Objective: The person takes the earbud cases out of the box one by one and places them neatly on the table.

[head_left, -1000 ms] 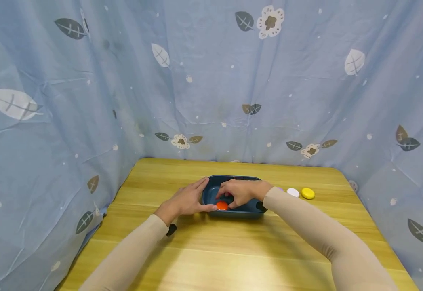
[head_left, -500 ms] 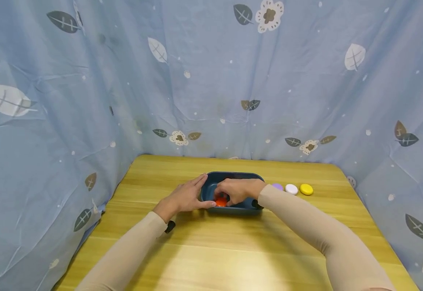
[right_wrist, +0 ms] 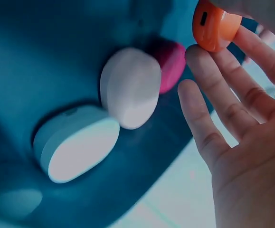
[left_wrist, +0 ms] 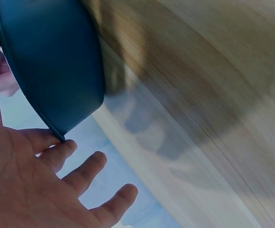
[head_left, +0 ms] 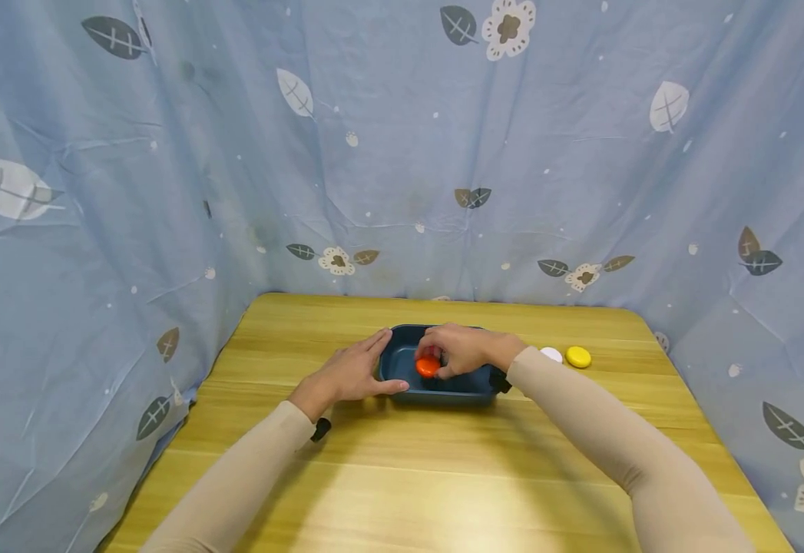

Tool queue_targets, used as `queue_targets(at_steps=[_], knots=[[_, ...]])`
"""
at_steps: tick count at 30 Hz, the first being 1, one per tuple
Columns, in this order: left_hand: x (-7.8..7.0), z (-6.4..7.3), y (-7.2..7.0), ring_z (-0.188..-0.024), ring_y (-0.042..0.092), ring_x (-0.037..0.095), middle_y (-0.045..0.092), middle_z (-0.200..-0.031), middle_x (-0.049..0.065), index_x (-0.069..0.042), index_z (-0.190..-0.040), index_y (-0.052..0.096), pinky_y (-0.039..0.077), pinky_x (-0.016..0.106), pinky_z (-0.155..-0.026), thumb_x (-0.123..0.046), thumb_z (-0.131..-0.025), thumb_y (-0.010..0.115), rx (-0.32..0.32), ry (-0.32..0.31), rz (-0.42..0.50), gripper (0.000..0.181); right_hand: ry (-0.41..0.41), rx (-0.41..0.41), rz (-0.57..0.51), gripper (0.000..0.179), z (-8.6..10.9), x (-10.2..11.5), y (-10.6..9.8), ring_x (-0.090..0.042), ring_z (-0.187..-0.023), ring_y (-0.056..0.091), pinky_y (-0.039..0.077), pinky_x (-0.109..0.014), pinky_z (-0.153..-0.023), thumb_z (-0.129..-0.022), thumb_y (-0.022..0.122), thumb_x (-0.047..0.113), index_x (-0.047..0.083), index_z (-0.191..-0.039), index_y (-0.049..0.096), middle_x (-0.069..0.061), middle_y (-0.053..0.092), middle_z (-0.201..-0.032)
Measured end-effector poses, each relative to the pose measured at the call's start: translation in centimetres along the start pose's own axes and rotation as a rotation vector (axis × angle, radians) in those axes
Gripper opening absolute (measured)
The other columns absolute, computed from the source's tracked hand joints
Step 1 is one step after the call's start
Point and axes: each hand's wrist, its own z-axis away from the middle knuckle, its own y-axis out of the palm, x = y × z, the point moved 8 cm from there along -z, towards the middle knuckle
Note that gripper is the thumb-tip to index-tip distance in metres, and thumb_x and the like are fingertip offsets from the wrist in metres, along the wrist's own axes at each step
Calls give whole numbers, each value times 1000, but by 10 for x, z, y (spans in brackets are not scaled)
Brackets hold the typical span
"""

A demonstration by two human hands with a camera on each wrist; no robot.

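My right hand [head_left: 464, 347] pinches an orange disc [head_left: 427, 366] over the dark blue box [head_left: 443, 399]. In the right wrist view, the orange disc [right_wrist: 208, 29] shows a small dark slot in its side. Inside the box lie a greyish-white disc [right_wrist: 131, 90], a pale turquoise one and, partly behind, a pink disc [right_wrist: 173, 67]. My left hand [head_left: 348, 375] rests on the box's left end, thumb along the near rim and straight fingers at the far corner. The left wrist view shows fingertips [left_wrist: 70, 145] at the rim of the box [left_wrist: 52, 66].
To the right of the box, a white disc [head_left: 551, 354] and a yellow disc [head_left: 578, 357] lie on the wooden table [head_left: 415, 476]. The right sleeve partly covers the white one. A patterned blue curtain [head_left: 402, 153] hangs around the table's back and sides.
The orange disc has come up and rightward from the box's near left side, in my right hand's pinch. The sleeve now hides a purple disc seen before. My left hand stays at the box.
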Motion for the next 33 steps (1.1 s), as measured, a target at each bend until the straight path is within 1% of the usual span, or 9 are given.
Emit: queue_targets(at_steps=[3, 7, 11, 14, 17, 19, 23, 28, 33], knots=[[0, 0, -1, -177, 39, 43, 20, -198, 3, -20, -190, 19, 39, 69, -140, -91, -99, 67, -1, 0, 4, 125, 18, -58, -57, 44, 11, -8, -10, -21, -115, 72, 65, -40, -107, -101, 88, 16, 16, -144, 79, -3, 75, -135], [0, 0, -2, -177, 38, 42, 20, -198, 2, -20, -190, 18, 38, 68, -141, -92, -98, 66, 1, 0, 7, 126, 55, -110, -144, 44, 29, -19, -20, -19, -118, 73, 66, -49, -114, -102, 89, 19, 16, -145, 79, -2, 75, -133], [0, 0, -1, -178, 36, 41, 19, -198, 2, -21, -190, 18, 36, 68, -142, -92, -98, 66, 6, -3, 8, 126, 94, -153, -220, 43, 52, -31, -26, -20, -118, 74, 64, -54, -119, -103, 88, 18, 15, -146, 78, -3, 75, -134], [0, 0, 0, -179, 36, 41, 19, -198, 2, -20, -190, 18, 36, 68, -142, -91, -99, 67, 4, -1, 13, 125, 123, -190, -252, 44, 73, -42, -32, -25, -120, 76, 62, -60, -120, -104, 86, 16, 13, -147, 77, -6, 76, -138], [0, 0, 0, -179, 36, 41, 19, -198, 3, -20, -190, 18, 36, 68, -142, -90, -99, 68, -1, 2, 16, 125, 151, -237, -251, 45, 94, -53, -39, -29, -122, 76, 61, -65, -118, -104, 86, 16, 11, -148, 77, -8, 77, -139], [1, 0, 1, -179, 36, 41, 19, -198, 3, -19, -190, 18, 36, 68, -142, -90, -99, 68, -3, 3, 15, 125, 171, -277, -238, 44, 108, -61, -43, -30, -121, 75, 62, -66, -116, -104, 87, 16, 11, -147, 77, -9, 78, -140], [1, 1, 0, -179, 35, 41, 20, -198, 3, -20, -190, 17, 35, 71, -142, -90, -99, 67, -4, 2, 7, 125, 203, -353, -227, 44, 137, -76, -47, -29, -116, 75, 63, -65, -111, -103, 90, 14, 8, -144, 78, -11, 80, -138], [-1, 2, -2, -179, 35, 41, 19, -198, 3, -20, -190, 18, 34, 71, -142, -91, -99, 67, -1, 2, 4, 125, 273, -414, -206, 43, 174, -100, -46, -29, -115, 75, 65, -64, -108, -102, 91, 13, 6, -143, 78, -12, 80, -136], [-1, 2, -1, -179, 35, 41, 20, -198, 4, -19, -190, 19, 35, 70, -142, -90, -100, 67, -7, 6, 3, 124, 324, -471, -196, 44, 208, -121, -39, -31, -112, 77, 67, -62, -102, -101, 91, 10, 1, -142, 78, -18, 80, -136]])
